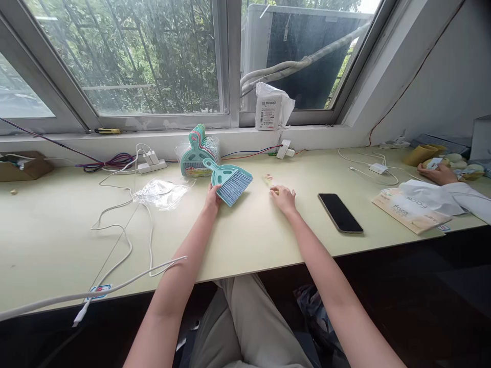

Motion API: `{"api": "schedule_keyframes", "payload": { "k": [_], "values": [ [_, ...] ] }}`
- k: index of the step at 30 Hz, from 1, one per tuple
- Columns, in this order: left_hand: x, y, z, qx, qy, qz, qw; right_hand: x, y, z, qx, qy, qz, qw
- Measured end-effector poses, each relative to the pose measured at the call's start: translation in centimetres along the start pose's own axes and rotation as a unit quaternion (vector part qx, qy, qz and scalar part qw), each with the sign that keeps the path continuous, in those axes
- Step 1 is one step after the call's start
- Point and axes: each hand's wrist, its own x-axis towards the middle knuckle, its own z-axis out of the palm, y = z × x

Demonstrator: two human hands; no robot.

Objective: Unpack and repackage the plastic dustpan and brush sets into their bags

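My left hand (212,198) is closed on the handle of a small teal hand brush (229,182) with blue-grey bristles, held just above the pale green desk (245,245). Behind it stands a stack of teal and coloured dustpans (198,153) in clear wrap. My right hand (284,198) rests on the desk with fingers curled, its fingertips touching a small yellow item (269,180); what it is I cannot make out. A crumpled clear plastic bag (161,192) lies left of my left hand.
A black phone (339,212) lies right of my right hand. White cables (118,240) sprawl over the left of the desk, with a charger strip (152,162) by the window. Another person's hand (437,174) and white sleeve lie at the far right near a paper packet (406,212). A cardboard box (23,166) sits far left.
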Motion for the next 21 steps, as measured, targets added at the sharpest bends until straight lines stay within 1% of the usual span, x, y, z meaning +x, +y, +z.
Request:
{"api": "schedule_keyframes", "payload": {
  "k": [2, 3, 5, 7, 8, 11, 13, 15, 17, 21],
  "values": [
    [-0.1, -0.1, 0.1, 0.002, -0.010, 0.003, 1.000, -0.2, -0.5, -0.1, 0.003, 0.006, -0.024, 1.000],
    [-0.1, -0.2, 0.1, 0.003, -0.016, 0.003, 1.000, -0.3, -0.5, -0.2, -0.006, 0.016, -0.016, 1.000],
    [0.0, -0.3, 0.1, 0.002, -0.029, 0.004, 1.000, -0.2, -0.1, -0.4, -0.031, 0.031, 0.025, 0.999],
    [0.0, -0.4, 0.1, 0.005, -0.038, 0.010, 0.999, 0.0, 0.5, -0.6, -0.044, 0.023, 0.060, 0.997],
    [0.0, -0.4, 0.2, 0.013, -0.039, 0.017, 0.999, 0.1, 0.7, -0.6, -0.046, 0.017, 0.066, 0.997],
    [-0.3, -0.3, 0.6, 0.065, -0.030, 0.056, 0.996, 0.2, 0.9, -0.8, -0.046, 0.011, 0.058, 0.997],
    [-0.7, -0.1, 1.0, 0.114, -0.028, 0.110, 0.987, 0.1, 0.7, -0.8, -0.043, 0.009, 0.059, 0.997],
    [-1.4, 0.0, 1.5, 0.179, -0.026, 0.174, 0.968, 0.1, 0.4, -0.7, -0.041, 0.004, 0.059, 0.997],
    [-2.2, 0.1, 2.1, 0.264, -0.013, 0.224, 0.938, 0.1, 0.2, -0.7, -0.035, -0.004, 0.059, 0.998],
    [-3.7, 0.2, 2.9, 0.423, 0.031, 0.269, 0.865, 0.2, 0.2, -0.8, -0.014, -0.021, 0.082, 0.996]
  ]
}}
